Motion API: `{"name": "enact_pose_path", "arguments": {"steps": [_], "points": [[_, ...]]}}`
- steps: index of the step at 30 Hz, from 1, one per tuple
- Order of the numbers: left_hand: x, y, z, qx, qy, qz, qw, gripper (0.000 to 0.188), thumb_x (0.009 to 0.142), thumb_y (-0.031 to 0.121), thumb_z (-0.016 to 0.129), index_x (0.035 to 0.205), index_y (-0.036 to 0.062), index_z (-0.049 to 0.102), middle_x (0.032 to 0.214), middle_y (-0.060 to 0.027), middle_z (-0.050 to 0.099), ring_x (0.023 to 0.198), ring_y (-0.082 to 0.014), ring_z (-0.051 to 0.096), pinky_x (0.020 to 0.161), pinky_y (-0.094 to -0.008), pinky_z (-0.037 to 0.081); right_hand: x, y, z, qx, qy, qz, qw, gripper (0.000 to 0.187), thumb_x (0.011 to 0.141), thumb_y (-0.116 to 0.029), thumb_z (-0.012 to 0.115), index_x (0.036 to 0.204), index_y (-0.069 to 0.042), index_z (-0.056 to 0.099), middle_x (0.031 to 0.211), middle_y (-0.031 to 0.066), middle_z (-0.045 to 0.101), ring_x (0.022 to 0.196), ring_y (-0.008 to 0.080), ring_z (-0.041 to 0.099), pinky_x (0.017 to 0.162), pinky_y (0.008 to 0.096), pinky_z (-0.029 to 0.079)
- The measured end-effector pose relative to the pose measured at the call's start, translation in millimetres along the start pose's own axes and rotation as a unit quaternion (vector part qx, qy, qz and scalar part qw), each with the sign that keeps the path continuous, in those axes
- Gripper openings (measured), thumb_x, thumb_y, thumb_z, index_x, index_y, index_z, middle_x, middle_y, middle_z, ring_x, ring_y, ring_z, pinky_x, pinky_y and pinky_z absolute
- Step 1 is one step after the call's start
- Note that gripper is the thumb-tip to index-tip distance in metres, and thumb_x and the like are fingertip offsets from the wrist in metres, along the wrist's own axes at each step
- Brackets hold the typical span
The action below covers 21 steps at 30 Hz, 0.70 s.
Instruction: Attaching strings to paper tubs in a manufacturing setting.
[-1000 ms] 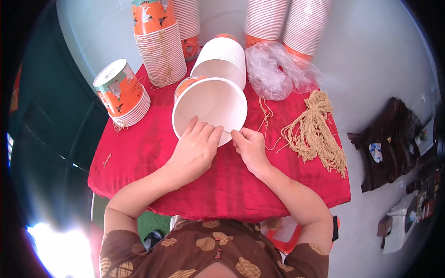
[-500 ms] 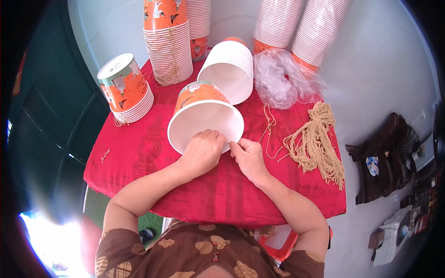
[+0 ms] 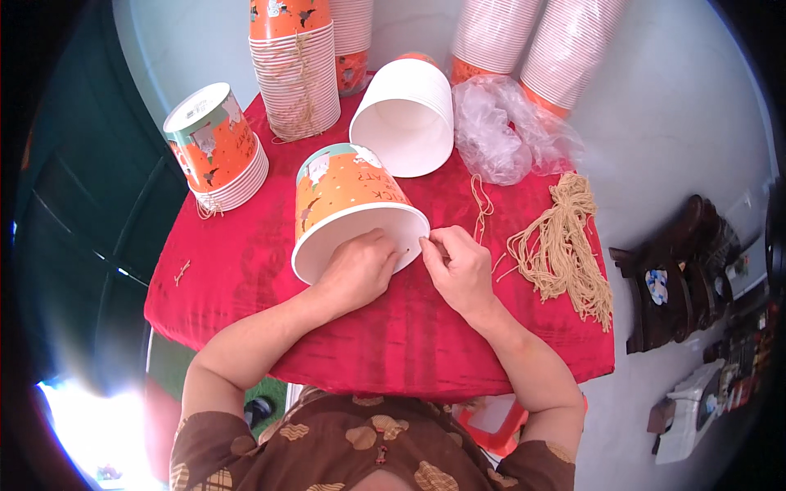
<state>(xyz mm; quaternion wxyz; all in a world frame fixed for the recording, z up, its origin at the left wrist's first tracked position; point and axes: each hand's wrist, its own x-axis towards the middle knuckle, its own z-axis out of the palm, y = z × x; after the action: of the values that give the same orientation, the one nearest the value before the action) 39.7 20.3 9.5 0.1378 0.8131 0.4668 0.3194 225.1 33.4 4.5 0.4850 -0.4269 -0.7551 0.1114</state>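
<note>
An orange paper bucket [image 3: 348,184] with a green base band and white inside lies tilted at the table's middle, its mouth towards me. My left hand [image 3: 360,263] reaches into the mouth with curled fingers against the inner wall; what they hold, if anything, is hidden. A small dark spot, perhaps a hole, shows on the wall beside them. At the rim's right edge my right hand [image 3: 457,263] has thumb and forefinger pinched together, on something too small to make out. Tan cord [image 3: 565,245] lies in a bundle to the right, with a loose strand [image 3: 481,209] beside it.
On the red-covered table [image 3: 368,352], nested white buckets [image 3: 405,114] lie behind the bucket. A short upside-down stack [image 3: 217,151] stands left, a tall corded stack [image 3: 295,82] behind it. Clear plastic wrap [image 3: 499,127] and wrapped stacks [image 3: 573,53] are at the back right.
The bucket has tipped so more of its printed outside shows, and its mouth is lower. My right hand has moved slightly right and up along the rim; my left hand stays inside.
</note>
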Motion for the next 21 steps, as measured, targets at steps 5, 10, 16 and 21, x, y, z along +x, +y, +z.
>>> {"name": "enact_pose_path", "arguments": {"steps": [5, 10, 16, 21], "points": [[-0.2, -3.4, 7.9, -0.035, 0.034, 0.013, 0.999, 0.008, 0.084, 0.003, 0.06, 0.082, -0.0046, 0.06, 0.085, -0.0189, 0.061, 0.077, -0.0378, 0.062, 0.07, -0.0442, 0.049, -3.9, 4.9, 3.4, -0.09, -0.052, 0.033, 0.994, 0.016, 0.083, -0.013, 0.065, 0.073, -0.001, 0.06, 0.067, 0.0155, 0.061, 0.058, 0.0343, 0.061, 0.051, 0.0446, 0.047], [1.3, -0.8, 12.8, -0.089, 0.049, 0.0, 0.995, 0.01, 0.082, -0.001, 0.059, 0.073, -0.006, 0.058, 0.09, -0.0165, 0.064, 0.076, -0.033, 0.063, 0.068, -0.0396, 0.05, -4.4, 6.5, 11.1, -0.103, -0.111, 0.125, 0.981, 0.026, 0.085, -0.02, 0.062, 0.07, 0.0, 0.063, 0.067, 0.0205, 0.063, 0.063, 0.0386, 0.064, 0.056, 0.0493, 0.049], [4.4, -8.1, 21.1, -0.214, 0.03, -0.07, 0.974, 0.016, 0.085, 0.005, 0.061, 0.073, -0.0055, 0.059, 0.084, -0.0088, 0.065, 0.068, -0.0163, 0.059, 0.06, -0.0311, 0.046, -2.8, 4.1, 13.6, -0.108, -0.14, 0.147, 0.973, 0.029, 0.086, -0.023, 0.061, 0.071, 0.001, 0.065, 0.066, 0.0221, 0.063, 0.065, 0.0405, 0.064, 0.059, 0.0511, 0.05], [9.7, -7.7, 16.6, -0.246, -0.025, -0.175, 0.953, 0.02, 0.09, 0.012, 0.06, 0.077, -0.0029, 0.062, 0.07, -0.0039, 0.062, 0.065, -0.0113, 0.055, 0.058, -0.0286, 0.044, -2.1, 2.3, 13.1, -0.107, -0.147, 0.16, 0.97, 0.029, 0.087, -0.023, 0.061, 0.071, 0.001, 0.065, 0.066, 0.0225, 0.063, 0.064, 0.0408, 0.064, 0.059, 0.0514, 0.05]]}}
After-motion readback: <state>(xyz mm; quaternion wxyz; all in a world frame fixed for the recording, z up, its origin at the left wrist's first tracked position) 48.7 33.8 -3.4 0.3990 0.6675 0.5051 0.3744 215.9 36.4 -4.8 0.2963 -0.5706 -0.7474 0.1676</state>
